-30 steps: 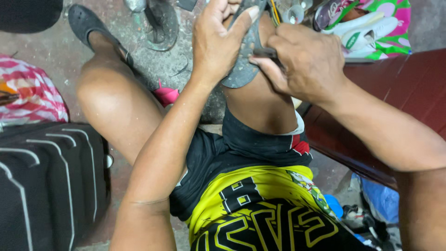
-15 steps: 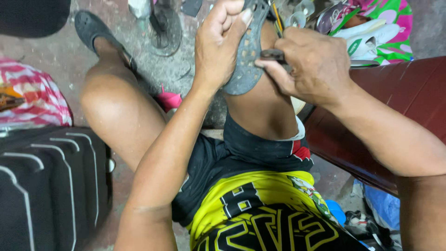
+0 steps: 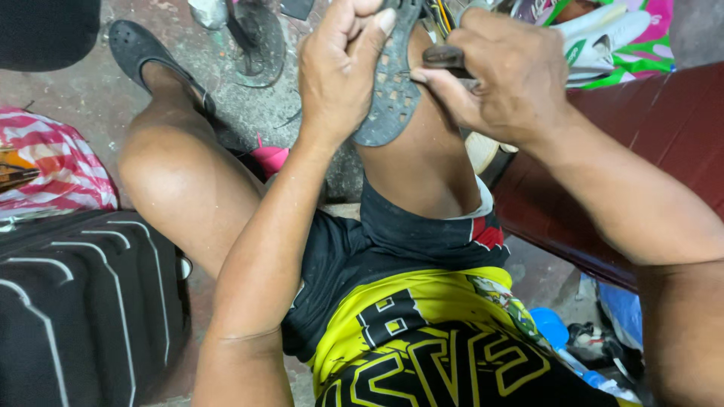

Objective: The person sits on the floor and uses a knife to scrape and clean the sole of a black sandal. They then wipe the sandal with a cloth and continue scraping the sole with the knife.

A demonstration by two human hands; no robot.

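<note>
Luggage, a ribbed black suitcase (image 3: 83, 301), fills the lower left, and a dark red bench (image 3: 648, 173) runs along the right. A black clog (image 3: 143, 49) sits on the foot at upper left. Over the raised knee, the left hand (image 3: 339, 75) is clamped around a grey shoe sole (image 3: 392, 90), tread side up. Just beside it, the right hand (image 3: 505, 83) pinches shut on a small dark tool (image 3: 445, 56), possibly an awl, its tip at the sole's edge.
</note>
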